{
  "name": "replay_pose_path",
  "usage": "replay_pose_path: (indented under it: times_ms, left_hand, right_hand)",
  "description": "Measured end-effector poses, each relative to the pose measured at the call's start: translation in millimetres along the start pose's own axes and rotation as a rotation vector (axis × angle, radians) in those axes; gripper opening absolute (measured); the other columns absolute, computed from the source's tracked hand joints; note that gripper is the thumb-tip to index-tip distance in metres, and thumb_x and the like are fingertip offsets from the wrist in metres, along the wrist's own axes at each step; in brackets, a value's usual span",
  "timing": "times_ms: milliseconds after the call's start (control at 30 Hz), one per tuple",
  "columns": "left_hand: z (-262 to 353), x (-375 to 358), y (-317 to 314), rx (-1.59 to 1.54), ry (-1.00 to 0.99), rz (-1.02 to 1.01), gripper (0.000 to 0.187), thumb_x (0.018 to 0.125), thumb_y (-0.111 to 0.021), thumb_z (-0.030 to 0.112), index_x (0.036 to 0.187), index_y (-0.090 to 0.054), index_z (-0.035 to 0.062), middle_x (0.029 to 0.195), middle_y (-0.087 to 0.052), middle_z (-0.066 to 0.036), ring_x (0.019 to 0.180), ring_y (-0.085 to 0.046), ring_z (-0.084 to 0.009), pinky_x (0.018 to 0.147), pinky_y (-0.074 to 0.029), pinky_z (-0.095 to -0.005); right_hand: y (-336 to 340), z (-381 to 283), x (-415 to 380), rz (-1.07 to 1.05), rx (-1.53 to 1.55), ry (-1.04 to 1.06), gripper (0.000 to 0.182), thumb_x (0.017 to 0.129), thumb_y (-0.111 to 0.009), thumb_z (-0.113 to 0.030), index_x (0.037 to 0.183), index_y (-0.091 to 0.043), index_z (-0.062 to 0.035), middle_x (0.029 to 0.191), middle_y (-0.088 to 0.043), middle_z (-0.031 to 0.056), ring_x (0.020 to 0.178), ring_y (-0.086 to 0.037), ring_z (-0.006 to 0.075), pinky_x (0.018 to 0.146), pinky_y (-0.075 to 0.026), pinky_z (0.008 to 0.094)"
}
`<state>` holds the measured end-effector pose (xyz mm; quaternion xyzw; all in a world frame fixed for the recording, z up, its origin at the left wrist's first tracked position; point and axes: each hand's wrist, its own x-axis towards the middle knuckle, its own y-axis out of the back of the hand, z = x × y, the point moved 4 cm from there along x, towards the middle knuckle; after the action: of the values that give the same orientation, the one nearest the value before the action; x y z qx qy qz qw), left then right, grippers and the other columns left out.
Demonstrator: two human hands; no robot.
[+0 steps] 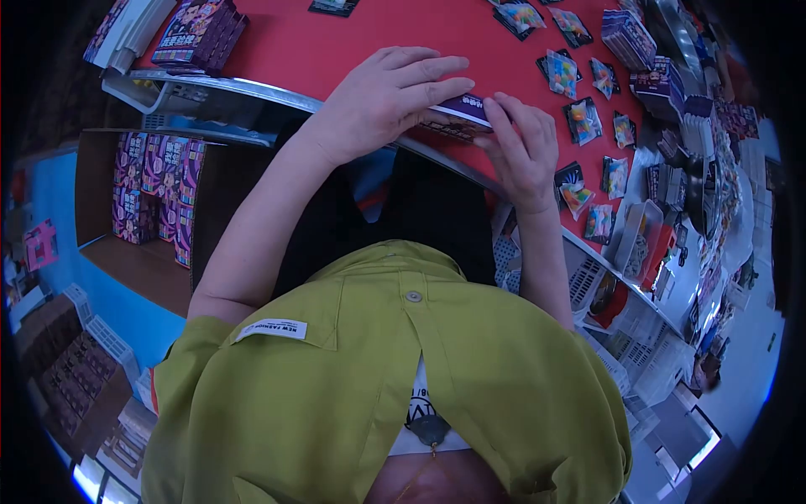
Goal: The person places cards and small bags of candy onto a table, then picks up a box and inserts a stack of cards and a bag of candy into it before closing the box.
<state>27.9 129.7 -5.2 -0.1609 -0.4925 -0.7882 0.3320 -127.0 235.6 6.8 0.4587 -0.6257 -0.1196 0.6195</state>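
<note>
A small purple printed box [460, 120] lies over the near edge of the red tabletop, held between my two hands. My left hand [395, 94] reaches over its left end with the fingers stretched along the far side. My right hand [522, 147] pinches its right end between thumb and fingers. Part of the box is hidden behind my fingers. To the right of my right hand are several clear packets of colourful pieces with black cards, such as one packet [583, 120].
Stacked purple boxes [197, 35] stand at the table's far left. A cardboard carton [138, 265] holding similar boxes is at my left. More boxes [630, 38] and a clear plastic bin [635, 239] are on the right. White baskets [655, 353] sit lower right.
</note>
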Motion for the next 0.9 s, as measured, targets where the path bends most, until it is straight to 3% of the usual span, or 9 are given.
replay_pose_path:
  times_ms: [33, 67, 133, 267, 333, 667, 767, 900]
  left_hand:
    - [4.3, 0.0, 2.4, 0.266, -0.129, -0.025, 0.039, 0.086, -0.06, 0.022, 0.124, -0.056, 0.0125, 0.119, -0.059, -0.008, 0.11, -0.057, -0.0245, 0.091, -0.05, -0.0349]
    - [4.8, -0.6, 3.4, 0.274, -0.127, -0.024, 0.039, 0.086, -0.06, 0.022, 0.124, -0.056, 0.0125, 0.119, -0.059, -0.008, 0.11, -0.057, -0.0245, 0.091, -0.05, -0.0349]
    - [4.9, 0.5, 3.6, 0.053, -0.019, -0.048, 0.035, 0.086, -0.062, 0.019, 0.119, -0.059, 0.0089, 0.114, -0.061, -0.01, 0.105, -0.059, -0.0242, 0.086, -0.052, -0.0332]
    - [6.5, 7.4, 6.9, -0.127, 0.105, -0.068, 0.029, 0.086, -0.062, 0.016, 0.113, -0.063, 0.0061, 0.103, -0.064, -0.01, 0.095, -0.063, -0.0223, 0.078, -0.054, -0.0295]
    - [3.2, 10.1, 4.1, -0.243, 0.184, -0.11, 0.025, 0.085, -0.063, 0.014, 0.108, -0.066, 0.0039, 0.091, -0.065, -0.009, 0.083, -0.066, -0.0192, 0.072, -0.054, -0.0258]
    - [2.2, 8.3, 0.8, -0.338, 0.214, -0.045, 0.022, 0.088, -0.061, 0.016, 0.105, -0.067, 0.0035, 0.083, -0.066, -0.007, 0.076, -0.065, -0.0152, 0.065, -0.052, -0.0238]
    - [1.1, 9.0, -0.8, -0.417, 0.3, -0.007, 0.023, 0.084, -0.064, 0.023, 0.095, -0.069, 0.0032, 0.077, -0.065, -0.008, 0.071, -0.064, -0.022, 0.064, -0.052, -0.0295]
    - [14.6, 4.9, 9.8, -0.077, -0.003, -0.016, 0.03, 0.083, -0.064, 0.024, 0.103, -0.063, 0.0018, 0.091, -0.064, -0.011, 0.083, -0.064, -0.025, 0.07, -0.052, -0.0327]
  right_hand:
    - [1.6, -4.2, 2.6, -0.009, -0.076, 0.034, 0.03, 0.081, -0.068, -0.015, 0.109, -0.064, -0.0069, 0.102, -0.061, 0.0091, 0.09, -0.059, 0.0231, 0.08, -0.045, 0.0331]
    - [1.8, -6.5, 3.2, -0.005, -0.071, 0.039, 0.03, 0.081, -0.068, -0.015, 0.109, -0.064, -0.0069, 0.102, -0.061, 0.0091, 0.09, -0.059, 0.0231, 0.08, -0.045, 0.0331]
    - [1.7, -3.6, 4.1, -0.025, 0.094, -0.123, 0.028, 0.077, -0.066, -0.001, 0.105, -0.065, -0.0003, 0.105, -0.06, 0.012, 0.093, -0.058, 0.0259, 0.085, -0.044, 0.0325]
    - [4.3, 0.5, 11.3, -0.044, 0.253, -0.259, 0.026, 0.078, -0.067, 0.0, 0.104, -0.066, -0.001, 0.101, -0.06, 0.0101, 0.091, -0.057, 0.0216, 0.083, -0.044, 0.0298]
    - [0.2, 6.7, 9.2, -0.034, 0.584, -0.468, 0.022, 0.08, -0.066, 0.0, 0.102, -0.067, -0.0007, 0.097, -0.059, 0.0083, 0.09, -0.057, 0.0169, 0.079, -0.045, 0.0262]
    - [-1.1, 1.9, 5.9, 0.058, 0.567, -0.416, 0.017, 0.083, -0.065, -0.002, 0.1, -0.067, -0.0003, 0.095, -0.059, 0.0079, 0.086, -0.059, 0.0161, 0.072, -0.048, 0.0242]
    - [0.1, 1.4, 5.2, 0.059, 0.609, -0.448, 0.017, 0.083, -0.064, -0.002, 0.1, -0.067, 0.0004, 0.096, -0.059, 0.0091, 0.087, -0.06, 0.0178, 0.072, -0.048, 0.0259]
    - [0.2, -3.3, 4.4, 0.024, 0.283, -0.158, 0.021, 0.079, -0.066, 0.0, 0.1, -0.066, 0.0028, 0.103, -0.06, 0.0147, 0.084, -0.06, 0.0248, 0.07, -0.049, 0.0309]
